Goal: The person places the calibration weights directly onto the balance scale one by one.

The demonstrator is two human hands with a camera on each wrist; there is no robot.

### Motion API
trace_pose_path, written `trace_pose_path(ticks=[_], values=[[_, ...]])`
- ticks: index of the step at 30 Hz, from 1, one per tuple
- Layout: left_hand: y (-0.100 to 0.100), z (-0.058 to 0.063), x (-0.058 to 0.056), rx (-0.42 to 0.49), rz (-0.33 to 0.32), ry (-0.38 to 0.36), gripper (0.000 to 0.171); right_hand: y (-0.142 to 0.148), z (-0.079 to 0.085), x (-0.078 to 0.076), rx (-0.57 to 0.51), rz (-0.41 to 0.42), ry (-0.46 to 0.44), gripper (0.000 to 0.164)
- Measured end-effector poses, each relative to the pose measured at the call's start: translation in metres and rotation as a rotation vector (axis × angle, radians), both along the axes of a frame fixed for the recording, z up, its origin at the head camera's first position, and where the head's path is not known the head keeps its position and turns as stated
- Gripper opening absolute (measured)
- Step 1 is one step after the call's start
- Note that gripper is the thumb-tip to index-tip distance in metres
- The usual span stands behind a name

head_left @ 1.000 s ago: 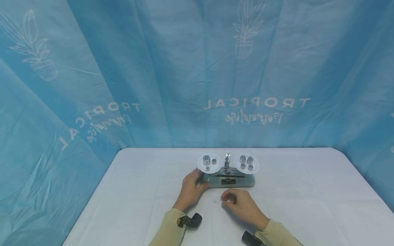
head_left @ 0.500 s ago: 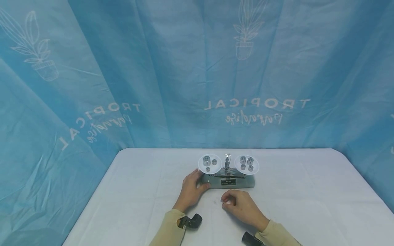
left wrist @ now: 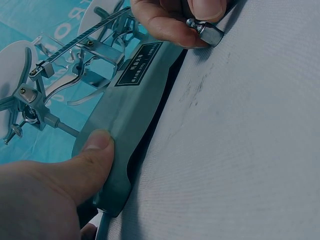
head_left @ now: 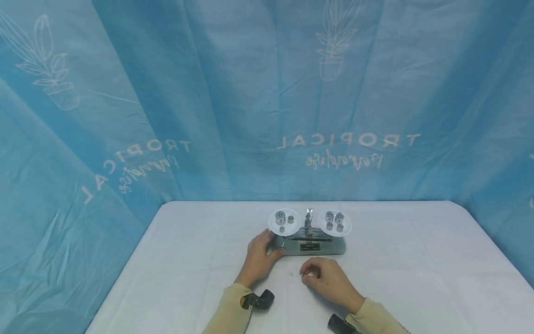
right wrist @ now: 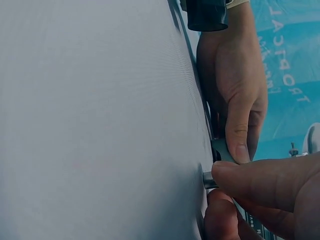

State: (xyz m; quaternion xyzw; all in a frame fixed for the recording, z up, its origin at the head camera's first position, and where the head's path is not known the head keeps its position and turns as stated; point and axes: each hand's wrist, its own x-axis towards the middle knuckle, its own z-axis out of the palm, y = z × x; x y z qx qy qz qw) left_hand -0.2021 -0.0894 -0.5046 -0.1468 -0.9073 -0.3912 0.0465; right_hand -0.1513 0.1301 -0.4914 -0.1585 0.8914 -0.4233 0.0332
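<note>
A grey-green balance scale (head_left: 288, 249) stands at the far middle of the table, a dark label on its front. In the head view my left hand (head_left: 257, 260) holds the left end of its base; the left wrist view shows the thumb (left wrist: 96, 150) pressed on the front. In front of the base my right hand (head_left: 329, 280) pinches a small metal weight (left wrist: 210, 34) between thumb and fingers, touching or just over the cloth. Three metal weights stand on the left pan (head_left: 295, 228), several on the right pan (head_left: 346, 223).
A white cloth covers the table (head_left: 417, 269). Blue printed curtains (head_left: 250, 116) hang close behind its far edge and at both sides. Dark smudges (left wrist: 195, 87) mark the cloth before the base. Each wrist wears a black camera (head_left: 263, 300).
The right fingertips have shifted very slightly around the small weight. The left hand, the scale and the weights on the pans stay where they were.
</note>
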Motion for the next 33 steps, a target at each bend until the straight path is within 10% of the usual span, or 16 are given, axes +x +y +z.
trace_pose_path(ticks=[33], values=[[0.0001, 0.0014, 0.0009, -0.011, 0.009, -0.023, 0.059, -0.0014, -0.0005, 0.0004, -0.018, -0.013, -0.024, 0.008]])
